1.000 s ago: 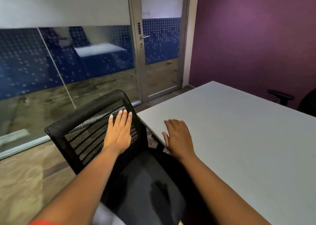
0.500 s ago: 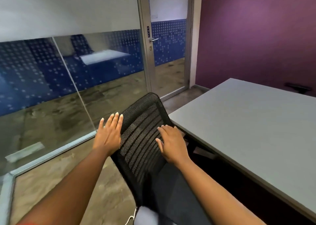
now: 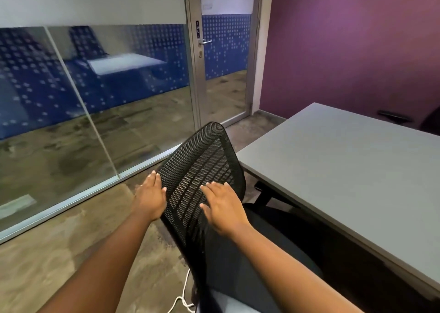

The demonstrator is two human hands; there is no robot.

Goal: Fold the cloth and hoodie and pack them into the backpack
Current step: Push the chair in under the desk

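Observation:
My left hand (image 3: 150, 197) is stretched out with straight fingers at the left edge of a black mesh chair back (image 3: 202, 165). My right hand (image 3: 222, 204) is held flat, fingers spread, over the front of that mesh back. A pale grey piece of fabric (image 3: 228, 306) with a white drawstring (image 3: 182, 298) lies on the chair's dark seat at the bottom edge, mostly cut off by the frame. No backpack is in view.
A grey table (image 3: 345, 170) stands to the right, its top bare. A glass partition (image 3: 95, 93) and a glass door (image 3: 223, 62) close off the left and far side. Another chair's armrest (image 3: 394, 117) shows past the table, against the purple wall.
The view has swung left and the chair back now stands edge-on beside the table. My left hand has slid from the mesh front to its left edge; my right hand moved from the table corner onto the mesh.

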